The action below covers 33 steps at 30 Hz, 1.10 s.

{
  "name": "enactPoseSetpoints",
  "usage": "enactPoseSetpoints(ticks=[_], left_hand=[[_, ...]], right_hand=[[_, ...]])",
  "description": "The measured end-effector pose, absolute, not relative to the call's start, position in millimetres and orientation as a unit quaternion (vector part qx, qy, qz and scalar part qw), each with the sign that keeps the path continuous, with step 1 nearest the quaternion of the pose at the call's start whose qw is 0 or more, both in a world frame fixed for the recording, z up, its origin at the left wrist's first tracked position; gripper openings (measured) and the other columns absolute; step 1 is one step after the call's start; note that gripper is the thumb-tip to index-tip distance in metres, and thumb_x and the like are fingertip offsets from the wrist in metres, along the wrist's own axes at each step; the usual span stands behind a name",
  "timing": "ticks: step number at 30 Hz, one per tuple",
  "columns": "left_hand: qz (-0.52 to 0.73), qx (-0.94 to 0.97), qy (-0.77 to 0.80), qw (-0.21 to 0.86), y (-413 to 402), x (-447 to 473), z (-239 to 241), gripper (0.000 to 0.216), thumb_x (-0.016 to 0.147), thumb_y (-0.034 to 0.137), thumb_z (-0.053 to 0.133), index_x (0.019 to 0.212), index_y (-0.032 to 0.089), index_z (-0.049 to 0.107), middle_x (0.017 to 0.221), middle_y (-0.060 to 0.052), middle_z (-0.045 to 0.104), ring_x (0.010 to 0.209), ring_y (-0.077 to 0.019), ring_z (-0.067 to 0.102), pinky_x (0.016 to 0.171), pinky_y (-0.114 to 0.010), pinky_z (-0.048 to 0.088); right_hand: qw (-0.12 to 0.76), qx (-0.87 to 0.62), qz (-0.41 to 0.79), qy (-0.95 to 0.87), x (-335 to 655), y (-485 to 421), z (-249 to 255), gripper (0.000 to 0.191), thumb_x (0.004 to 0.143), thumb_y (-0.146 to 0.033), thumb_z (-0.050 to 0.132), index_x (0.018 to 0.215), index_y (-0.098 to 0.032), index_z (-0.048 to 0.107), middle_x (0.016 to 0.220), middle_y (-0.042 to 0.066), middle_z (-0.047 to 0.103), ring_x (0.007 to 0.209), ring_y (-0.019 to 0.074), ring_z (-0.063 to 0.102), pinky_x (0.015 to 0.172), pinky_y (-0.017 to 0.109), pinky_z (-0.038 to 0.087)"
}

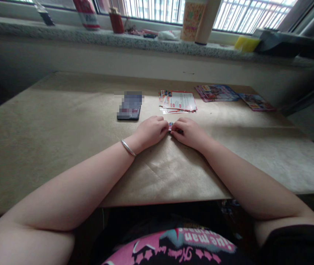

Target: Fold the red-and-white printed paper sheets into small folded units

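Between my two hands, close above the table, is a small piece with coloured stripes point(170, 126); most of it is hidden by fingers, so its exact kind does not show. My left hand point(152, 129), with a silver bangle at the wrist, is closed with its fingertips on the piece's left side. From the right, my right hand point(189, 131) pinches the other side with curled fingers. Just beyond the hands lies a loose stack of printed cards point(183, 101), white and red on top. A dark phone-like device point(129, 112), partly pixelated, rests to the left.
Colourful printed packets point(217, 92) lie at the table's back right, with another packet point(257, 102) beside them. Behind the table point(63, 147) runs a stone windowsill point(134, 41) holding a red bottle point(116, 21), a patterned carton point(192, 20) and a yellow object point(246, 43).
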<state>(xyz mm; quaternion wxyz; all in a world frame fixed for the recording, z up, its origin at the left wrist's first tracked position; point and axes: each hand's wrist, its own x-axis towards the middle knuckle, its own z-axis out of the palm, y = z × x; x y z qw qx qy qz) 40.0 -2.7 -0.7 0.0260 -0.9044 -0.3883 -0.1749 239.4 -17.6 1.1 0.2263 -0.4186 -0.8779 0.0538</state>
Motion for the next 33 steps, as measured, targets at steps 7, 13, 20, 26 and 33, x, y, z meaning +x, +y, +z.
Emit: enactPoseSetpoints(ticks=[7, 13, 20, 26, 33], left_hand=[[-0.176, -0.902, -0.394, -0.016, -1.3, 39.7, -1.2, 0.019, 0.093, 0.027, 0.054, 0.088, 0.014, 0.067, 0.087, -0.008, 0.066, 0.086, -0.0207, 0.059, 0.079, -0.031, 0.046], [-0.178, -0.891, -0.414, -0.056, 1.9, 42.5, -0.1, 0.025, 0.095, 0.033, 0.053, 0.085, 0.015, 0.067, 0.084, -0.006, 0.064, 0.081, -0.0180, 0.058, 0.076, -0.029, 0.044], [-0.184, -0.878, -0.436, -0.080, 1.5, 43.9, 2.9, 0.024, 0.092, 0.031, 0.057, 0.078, 0.014, 0.066, 0.077, -0.005, 0.062, 0.075, -0.0163, 0.056, 0.069, -0.027, 0.040], [-0.189, -0.872, -0.445, -0.081, 2.8, 44.6, 0.8, 0.016, 0.089, 0.027, 0.060, 0.080, 0.015, 0.066, 0.079, -0.004, 0.064, 0.074, -0.0158, 0.056, 0.067, -0.027, 0.039], [-0.198, -0.863, -0.456, -0.093, 0.4, 45.7, 2.0, 0.010, 0.087, 0.024, 0.063, 0.089, 0.016, 0.066, 0.079, -0.003, 0.065, 0.073, -0.0161, 0.057, 0.065, -0.026, 0.039]], right_hand=[[0.220, -0.460, 0.108, -0.854, 236.2, -9.7, -2.5, 0.018, 0.091, -0.029, 0.056, 0.084, -0.019, 0.069, 0.086, 0.005, 0.061, 0.079, 0.0168, 0.057, 0.073, 0.029, 0.043], [0.192, -0.477, 0.104, -0.851, 236.8, -7.9, 0.8, 0.018, 0.091, -0.025, 0.054, 0.086, -0.018, 0.069, 0.085, 0.006, 0.064, 0.081, 0.0181, 0.057, 0.074, 0.029, 0.041], [0.180, -0.533, 0.103, -0.820, 240.5, -9.4, 2.5, 0.021, 0.088, -0.034, 0.060, 0.072, -0.020, 0.064, 0.077, 0.005, 0.066, 0.072, 0.0169, 0.054, 0.064, 0.029, 0.035], [0.171, -0.563, 0.121, -0.799, 240.0, -5.9, 0.8, 0.024, 0.086, -0.037, 0.061, 0.069, -0.020, 0.064, 0.072, 0.003, 0.066, 0.064, 0.0154, 0.050, 0.057, 0.029, 0.030], [0.148, -0.572, 0.097, -0.801, 235.7, -8.1, 5.5, 0.024, 0.086, -0.038, 0.060, 0.070, -0.021, 0.066, 0.075, 0.005, 0.068, 0.066, 0.0165, 0.052, 0.058, 0.030, 0.030]])
